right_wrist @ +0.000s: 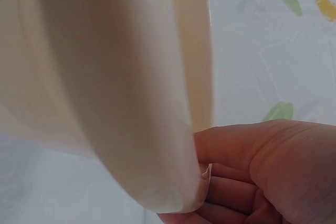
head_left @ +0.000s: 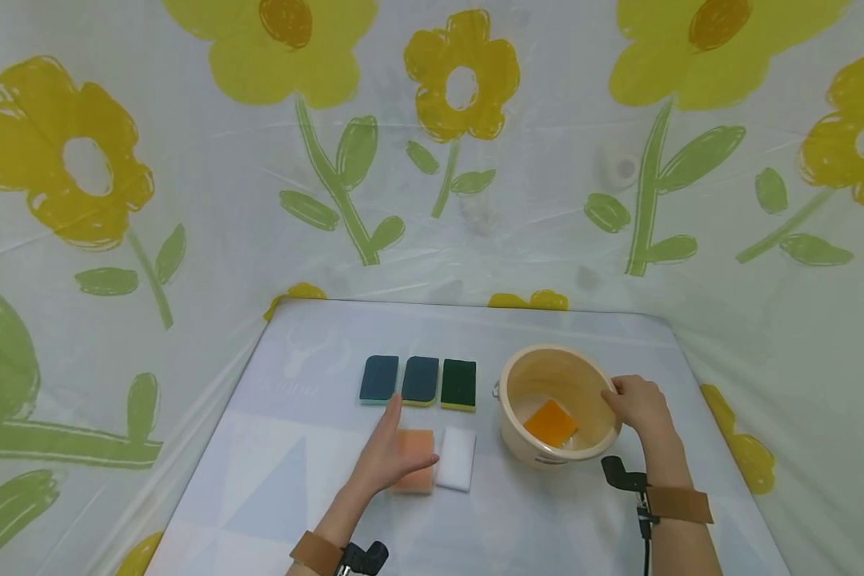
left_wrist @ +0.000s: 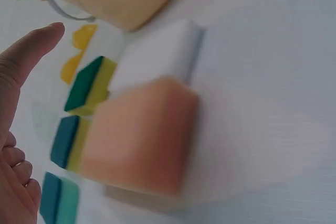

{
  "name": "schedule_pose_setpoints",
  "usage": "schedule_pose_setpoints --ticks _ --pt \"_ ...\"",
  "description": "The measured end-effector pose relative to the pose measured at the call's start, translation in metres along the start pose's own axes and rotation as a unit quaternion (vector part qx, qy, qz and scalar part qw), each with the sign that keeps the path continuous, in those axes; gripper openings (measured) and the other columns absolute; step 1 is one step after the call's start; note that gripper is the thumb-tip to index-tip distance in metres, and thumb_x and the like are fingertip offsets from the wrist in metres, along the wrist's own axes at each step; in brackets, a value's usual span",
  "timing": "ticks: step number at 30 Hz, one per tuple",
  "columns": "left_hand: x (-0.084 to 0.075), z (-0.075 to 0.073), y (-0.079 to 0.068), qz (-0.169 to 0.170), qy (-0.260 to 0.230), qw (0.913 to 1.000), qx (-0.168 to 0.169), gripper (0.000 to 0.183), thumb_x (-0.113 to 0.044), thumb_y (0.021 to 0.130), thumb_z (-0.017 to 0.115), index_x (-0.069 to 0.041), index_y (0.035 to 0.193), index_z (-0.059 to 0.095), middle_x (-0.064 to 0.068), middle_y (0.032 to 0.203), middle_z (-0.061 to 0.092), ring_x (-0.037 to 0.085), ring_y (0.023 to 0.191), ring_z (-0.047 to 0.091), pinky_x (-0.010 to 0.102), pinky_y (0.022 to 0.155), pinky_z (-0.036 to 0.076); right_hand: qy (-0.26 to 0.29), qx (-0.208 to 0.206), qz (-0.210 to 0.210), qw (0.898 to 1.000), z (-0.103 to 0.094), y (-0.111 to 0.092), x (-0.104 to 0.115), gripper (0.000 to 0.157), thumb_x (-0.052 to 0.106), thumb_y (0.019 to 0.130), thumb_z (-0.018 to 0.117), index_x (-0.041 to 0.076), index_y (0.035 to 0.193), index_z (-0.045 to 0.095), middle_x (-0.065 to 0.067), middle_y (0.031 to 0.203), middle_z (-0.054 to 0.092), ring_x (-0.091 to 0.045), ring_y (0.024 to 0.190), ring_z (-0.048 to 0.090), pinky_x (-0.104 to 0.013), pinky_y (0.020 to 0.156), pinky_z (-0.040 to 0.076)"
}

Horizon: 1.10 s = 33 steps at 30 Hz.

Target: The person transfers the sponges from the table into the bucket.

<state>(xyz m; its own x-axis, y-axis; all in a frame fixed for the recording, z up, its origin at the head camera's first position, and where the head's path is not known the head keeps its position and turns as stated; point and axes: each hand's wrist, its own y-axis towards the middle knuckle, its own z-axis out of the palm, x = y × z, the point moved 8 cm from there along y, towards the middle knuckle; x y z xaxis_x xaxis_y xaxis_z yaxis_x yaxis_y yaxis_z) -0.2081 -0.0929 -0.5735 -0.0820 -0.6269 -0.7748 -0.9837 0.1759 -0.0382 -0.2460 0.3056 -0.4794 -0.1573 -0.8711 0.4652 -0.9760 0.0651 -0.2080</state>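
Note:
A cream bucket (head_left: 513,432) stands tilted on the right of the table, with an orange sponge (head_left: 550,422) at its bottom. My right hand (head_left: 637,404) grips the right side of its rim, thumb over the edge and fingers curled beneath. Over a peach sponge (head_left: 416,483) my left hand (head_left: 390,454) hovers with fingers extended and thumb spread, holding nothing. In the left wrist view the peach sponge (left_wrist: 139,135) lies beyond the thumb. Right beside it is a white sponge (head_left: 457,458).
Behind these, a row holds two blue-topped sponges, the left (head_left: 379,378) and the middle (head_left: 421,379), plus a dark green and yellow sponge (head_left: 458,383). A flower-print curtain (head_left: 533,208) surrounds the pale table (head_left: 317,512). The bucket's metal handle (left_wrist: 65,11) hangs at its side.

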Motion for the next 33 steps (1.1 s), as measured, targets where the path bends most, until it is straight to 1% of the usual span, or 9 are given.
schedule_pose_setpoints --ticks 2,5,10,12,18,21,27,33 --pt "0.009 0.007 -0.005 -0.004 0.001 1.0000 0.003 0.121 -0.047 0.069 0.085 -0.003 0.156 0.015 0.017 0.161 0.015 0.037 0.144 0.022 0.060 0.109 0.029 0.003 -0.001 0.000 1.000 0.000 0.000 0.000 0.025 0.013 0.096 0.055 -0.009 0.104 0.065 -0.008 0.070 0.059 -0.020 0.063 0.054 -0.033 0.057 0.047" --pt "0.022 0.018 -0.012 -0.017 0.010 0.9998 0.011 0.124 -0.048 0.066 0.087 -0.003 0.156 0.014 0.017 0.161 0.015 0.035 0.145 0.020 0.057 0.110 0.028 0.005 -0.003 -0.002 1.000 -0.001 -0.001 0.000 0.025 0.013 0.096 0.055 -0.009 0.102 0.065 -0.008 0.069 0.059 -0.020 0.062 0.053 -0.033 0.057 0.046" --pt "0.036 0.029 -0.016 -0.017 0.009 0.9997 0.012 0.128 -0.048 0.063 0.088 0.001 0.155 0.014 0.019 0.160 0.014 0.035 0.146 0.017 0.053 0.112 0.027 0.004 -0.003 -0.005 1.000 -0.002 -0.001 0.001 0.024 0.013 0.096 0.054 -0.008 0.100 0.065 -0.007 0.069 0.058 -0.020 0.062 0.052 -0.032 0.056 0.044" --pt "0.037 0.031 -0.017 -0.011 0.005 0.9999 0.007 0.128 -0.047 0.062 0.089 0.003 0.154 0.015 0.021 0.160 0.015 0.038 0.145 0.018 0.055 0.111 0.028 0.003 -0.002 -0.004 1.000 -0.002 -0.002 0.001 0.024 0.013 0.096 0.054 -0.008 0.101 0.065 -0.007 0.069 0.058 -0.020 0.062 0.052 -0.032 0.056 0.044" --pt "0.039 0.036 -0.017 -0.011 0.006 0.9999 0.006 0.129 -0.046 0.061 0.089 0.004 0.154 0.015 0.022 0.160 0.012 0.039 0.144 0.019 0.056 0.110 0.028 0.005 -0.001 -0.003 1.000 -0.002 -0.002 0.001 0.024 0.013 0.096 0.054 -0.008 0.101 0.065 -0.007 0.069 0.058 -0.020 0.061 0.052 -0.031 0.055 0.044" --pt "0.040 0.040 -0.017 -0.017 0.008 0.9997 0.014 0.131 -0.047 0.060 0.089 0.003 0.154 0.013 0.021 0.161 0.010 0.039 0.145 0.018 0.054 0.111 0.028 0.006 0.000 -0.004 1.000 -0.002 -0.003 0.002 0.024 0.012 0.096 0.054 -0.008 0.101 0.065 -0.007 0.068 0.058 -0.020 0.061 0.052 -0.031 0.055 0.044" --pt "0.038 0.046 -0.017 -0.010 0.021 0.9994 0.025 0.132 -0.045 0.059 0.090 0.003 0.154 0.012 0.021 0.161 0.008 0.039 0.145 0.017 0.053 0.110 0.031 0.006 0.000 -0.002 1.000 -0.002 -0.002 0.001 0.026 0.013 0.096 0.054 -0.010 0.104 0.065 -0.008 0.070 0.059 -0.020 0.062 0.053 -0.032 0.056 0.046" --pt "0.035 0.046 -0.015 -0.008 0.027 0.9989 0.037 0.129 -0.039 0.061 0.091 0.003 0.154 0.011 0.022 0.160 0.012 0.039 0.145 0.018 0.053 0.109 0.031 0.011 0.000 0.001 1.000 -0.001 -0.002 0.001 0.027 0.013 0.097 0.054 -0.010 0.105 0.065 -0.008 0.070 0.060 -0.020 0.062 0.053 -0.032 0.057 0.046"
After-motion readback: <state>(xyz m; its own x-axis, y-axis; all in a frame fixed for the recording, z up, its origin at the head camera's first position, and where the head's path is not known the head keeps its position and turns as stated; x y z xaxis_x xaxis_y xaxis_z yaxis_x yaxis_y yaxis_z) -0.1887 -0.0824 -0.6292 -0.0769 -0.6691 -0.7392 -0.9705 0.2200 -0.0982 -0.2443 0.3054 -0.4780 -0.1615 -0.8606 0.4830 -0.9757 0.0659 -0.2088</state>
